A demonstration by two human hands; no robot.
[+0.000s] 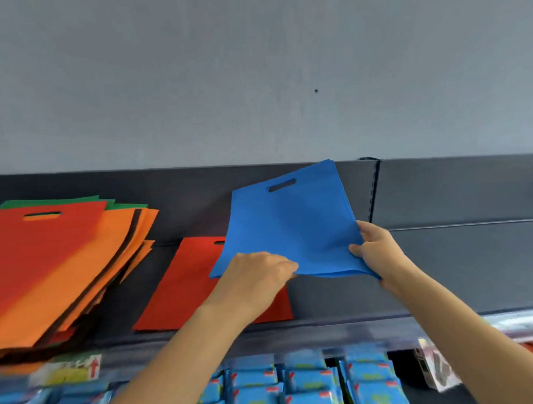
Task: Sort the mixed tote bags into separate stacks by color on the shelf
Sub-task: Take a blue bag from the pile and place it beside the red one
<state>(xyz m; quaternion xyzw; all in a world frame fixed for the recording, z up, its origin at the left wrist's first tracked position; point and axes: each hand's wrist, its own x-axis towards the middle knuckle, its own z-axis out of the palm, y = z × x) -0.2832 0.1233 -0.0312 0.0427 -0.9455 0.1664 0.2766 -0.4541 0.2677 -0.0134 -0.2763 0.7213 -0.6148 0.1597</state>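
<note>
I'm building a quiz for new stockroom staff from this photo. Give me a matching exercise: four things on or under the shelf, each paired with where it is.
Things:
1. blue tote bags
2. lone red tote bag
3. mixed pile
4. blue packets

Places:
A. flat on the shelf, near its middle
B. below the shelf
C. gripped by the left hand and right hand, raised above the shelf
D. at the shelf's left end, a red bag on top

Pairs: 1-C, 2-A, 3-D, 4-B
</note>
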